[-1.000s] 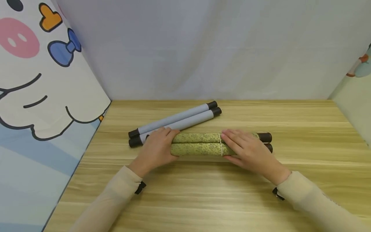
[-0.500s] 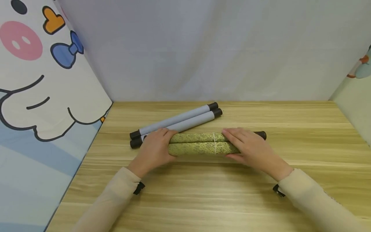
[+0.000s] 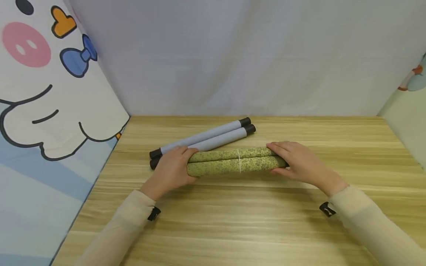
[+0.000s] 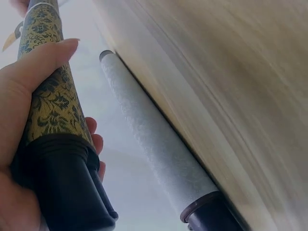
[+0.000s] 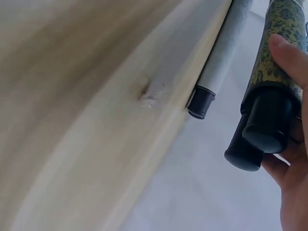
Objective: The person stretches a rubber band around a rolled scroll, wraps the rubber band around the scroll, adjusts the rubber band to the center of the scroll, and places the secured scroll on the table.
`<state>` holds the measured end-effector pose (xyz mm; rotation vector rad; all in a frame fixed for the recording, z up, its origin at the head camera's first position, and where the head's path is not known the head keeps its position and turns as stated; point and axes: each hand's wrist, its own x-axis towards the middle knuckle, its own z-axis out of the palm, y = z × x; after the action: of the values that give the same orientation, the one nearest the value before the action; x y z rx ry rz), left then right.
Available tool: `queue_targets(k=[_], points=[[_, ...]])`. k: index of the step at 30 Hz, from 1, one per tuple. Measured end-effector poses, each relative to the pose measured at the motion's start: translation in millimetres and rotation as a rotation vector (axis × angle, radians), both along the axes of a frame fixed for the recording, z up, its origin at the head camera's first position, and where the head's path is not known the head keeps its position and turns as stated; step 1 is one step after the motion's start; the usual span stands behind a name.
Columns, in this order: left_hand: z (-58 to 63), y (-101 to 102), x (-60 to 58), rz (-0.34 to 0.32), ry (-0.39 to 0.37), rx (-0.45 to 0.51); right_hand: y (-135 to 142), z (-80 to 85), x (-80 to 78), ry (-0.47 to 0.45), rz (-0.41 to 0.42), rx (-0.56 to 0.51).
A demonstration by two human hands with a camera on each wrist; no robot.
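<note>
Head view, and I saw left hand (image 3: 171, 169) and right hand (image 3: 303, 163) each gripping an end of the patterned double roll (image 3: 229, 164), its long axis crosswise between them!

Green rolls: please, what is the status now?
Left grip holds left end, right grip the other. Green rolls tied with white string, seemingly off table. Grey rolls behind, apparently not blocking.

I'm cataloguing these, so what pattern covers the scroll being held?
The scroll has dark floral motifs on gold, clearest in the left wrist view.
</note>
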<state>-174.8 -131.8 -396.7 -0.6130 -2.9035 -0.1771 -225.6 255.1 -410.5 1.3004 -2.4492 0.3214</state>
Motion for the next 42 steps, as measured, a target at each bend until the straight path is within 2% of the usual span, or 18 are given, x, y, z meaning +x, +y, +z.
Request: queue_targets(k=[6, 8, 13, 17, 26, 31, 38, 42], points=[[9.3, -2, -2.6, 0.028, 0.001, -0.009, -5, 15.9, -10.5, 0.038, 0.005, -0.038], [8.9, -3, -4.2, 0.021, -0.008, -0.017, -6, 17.0, -12.1, 0.036, 0.009, -0.033], [-5.8, -6, -7.0, -0.021, -0.095, -0.032, -5, 5.7, -13.2, -0.043, -0.026, 0.034], [-14.4, -7, -7.4, -0.057, -0.133, -0.051, -6, -2.9, -12.1, -0.098, -0.055, 0.056], [-22.9, -4, -9.8, -0.066, -0.19, -0.049, -6, -22.3, -11.1, -0.191, -0.131, 0.091], [-27.7, -1, -12.9, -0.081, -0.196, -0.041, -4, -30.8, -10.8, -0.238, -0.161, 0.087], [-34.6, 3, -18.5, -0.097, -0.219, -0.064, -1, -36.1, -15.9, -0.317, -0.195, 0.084], [-36.1, 2, -21.9, -0.094, -0.236, -0.045, -2, -36.4, -19.2, -0.354, -0.204, 0.088]])
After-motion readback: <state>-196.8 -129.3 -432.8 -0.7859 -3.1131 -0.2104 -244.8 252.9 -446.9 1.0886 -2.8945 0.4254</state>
